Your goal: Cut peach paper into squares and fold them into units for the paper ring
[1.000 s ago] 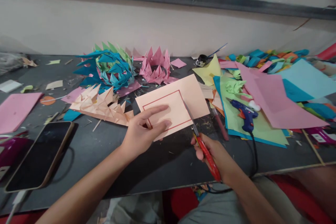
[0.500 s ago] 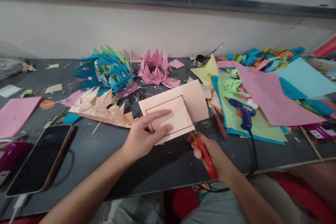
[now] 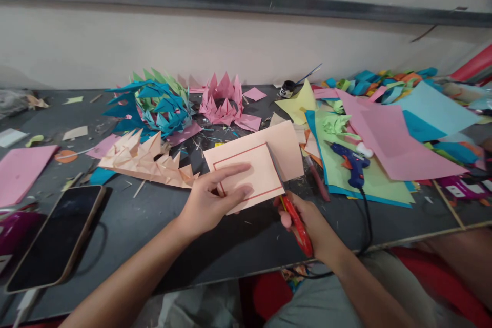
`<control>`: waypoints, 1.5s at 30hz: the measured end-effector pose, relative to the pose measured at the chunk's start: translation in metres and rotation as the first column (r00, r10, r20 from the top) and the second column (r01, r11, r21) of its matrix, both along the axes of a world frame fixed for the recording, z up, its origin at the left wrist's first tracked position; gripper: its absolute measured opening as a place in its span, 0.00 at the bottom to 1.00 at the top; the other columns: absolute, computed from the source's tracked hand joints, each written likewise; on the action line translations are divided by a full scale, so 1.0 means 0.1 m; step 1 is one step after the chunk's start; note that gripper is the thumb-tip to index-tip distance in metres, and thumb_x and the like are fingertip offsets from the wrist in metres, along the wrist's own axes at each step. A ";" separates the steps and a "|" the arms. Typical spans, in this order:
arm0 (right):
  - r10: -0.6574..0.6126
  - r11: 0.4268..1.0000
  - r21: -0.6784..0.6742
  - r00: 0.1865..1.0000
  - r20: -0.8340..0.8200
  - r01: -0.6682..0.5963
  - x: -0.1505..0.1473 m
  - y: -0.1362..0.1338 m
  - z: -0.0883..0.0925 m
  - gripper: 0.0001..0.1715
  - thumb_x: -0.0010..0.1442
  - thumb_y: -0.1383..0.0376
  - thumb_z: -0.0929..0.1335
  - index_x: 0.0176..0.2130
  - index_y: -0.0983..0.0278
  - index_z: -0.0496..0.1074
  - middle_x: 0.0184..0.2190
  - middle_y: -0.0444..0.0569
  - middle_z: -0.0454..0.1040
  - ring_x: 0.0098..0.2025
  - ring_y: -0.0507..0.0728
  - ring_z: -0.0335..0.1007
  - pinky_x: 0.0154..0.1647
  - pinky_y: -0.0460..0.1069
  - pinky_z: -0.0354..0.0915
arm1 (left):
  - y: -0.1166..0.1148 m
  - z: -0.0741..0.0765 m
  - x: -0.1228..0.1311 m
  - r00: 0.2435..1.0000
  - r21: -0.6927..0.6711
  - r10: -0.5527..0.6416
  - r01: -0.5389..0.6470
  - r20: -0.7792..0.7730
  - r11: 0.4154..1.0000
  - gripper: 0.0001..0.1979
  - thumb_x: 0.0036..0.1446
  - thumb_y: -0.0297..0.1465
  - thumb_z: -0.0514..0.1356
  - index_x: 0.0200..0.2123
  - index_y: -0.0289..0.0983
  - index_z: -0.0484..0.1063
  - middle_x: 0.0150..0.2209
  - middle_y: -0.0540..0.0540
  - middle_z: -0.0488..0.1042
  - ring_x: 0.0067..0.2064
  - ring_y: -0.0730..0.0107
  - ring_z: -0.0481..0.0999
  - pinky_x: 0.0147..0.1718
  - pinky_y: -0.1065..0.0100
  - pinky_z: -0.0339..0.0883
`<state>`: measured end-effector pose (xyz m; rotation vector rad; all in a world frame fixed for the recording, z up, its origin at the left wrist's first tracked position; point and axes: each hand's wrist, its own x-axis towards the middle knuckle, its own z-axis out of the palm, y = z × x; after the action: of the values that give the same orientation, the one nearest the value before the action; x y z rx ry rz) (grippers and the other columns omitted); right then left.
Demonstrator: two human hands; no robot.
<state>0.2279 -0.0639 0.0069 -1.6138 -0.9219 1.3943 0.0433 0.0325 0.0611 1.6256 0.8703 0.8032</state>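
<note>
A peach sheet of paper (image 3: 265,156) with a red rectangle drawn on it lies tilted over the dark table (image 3: 154,225). My left hand (image 3: 209,200) grips its near left edge, fingers laid on top and thumb under. My right hand (image 3: 307,223) is closed round the red handles of a pair of scissors (image 3: 292,212). Their blades run up along the rectangle's right-hand red line, into the paper.
Folded paper crowns stand behind: peach (image 3: 146,161), blue and green (image 3: 154,102), pink (image 3: 223,100). A blue glue gun (image 3: 349,164) lies on loose coloured sheets (image 3: 388,143) at right. A phone (image 3: 57,238) and a pink sheet (image 3: 19,171) lie at left.
The scissors have advanced up the right-hand red line, deeper into the peach sheet, with my right hand closer to the paper. My left hand keeps its hold.
</note>
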 end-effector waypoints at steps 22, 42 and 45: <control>-0.100 0.993 0.048 0.979 -0.180 0.110 0.02 0.09 0.07 0.20 0.43 0.51 0.69 0.28 0.62 0.61 0.17 0.37 0.59 0.17 0.47 0.52 0.17 0.44 0.52 | 0.15 0.06 -0.09 0.954 -0.014 -0.247 0.249 -0.169 0.968 0.16 0.50 0.32 0.60 0.43 0.35 0.73 0.38 0.44 0.75 0.23 0.78 0.66 0.18 0.78 0.57; -0.192 0.945 0.280 0.980 0.052 0.170 -0.01 0.11 0.23 0.19 0.42 0.63 0.73 0.27 0.61 0.59 0.26 0.42 0.68 0.28 0.51 0.67 0.36 0.49 0.63 | 0.29 0.03 -0.13 0.847 0.024 -0.474 0.494 -0.240 0.869 0.10 0.56 0.27 0.51 0.35 0.33 0.72 0.35 0.45 0.74 0.36 0.72 0.70 0.35 0.72 0.61; -0.317 0.895 0.329 0.948 -0.001 0.300 0.03 0.13 0.16 0.19 0.42 0.66 0.74 0.28 0.61 0.60 0.27 0.40 0.68 0.30 0.51 0.68 0.37 0.48 0.63 | 0.30 -0.04 -0.10 0.942 0.091 -0.295 0.312 -0.159 0.946 0.07 0.56 0.28 0.54 0.33 0.33 0.71 0.37 0.44 0.73 0.38 0.71 0.71 0.35 0.71 0.61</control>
<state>0.2312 -0.0508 0.0226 -1.4710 -0.8321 0.9295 0.0333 0.0621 0.0572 1.8821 0.6568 0.5322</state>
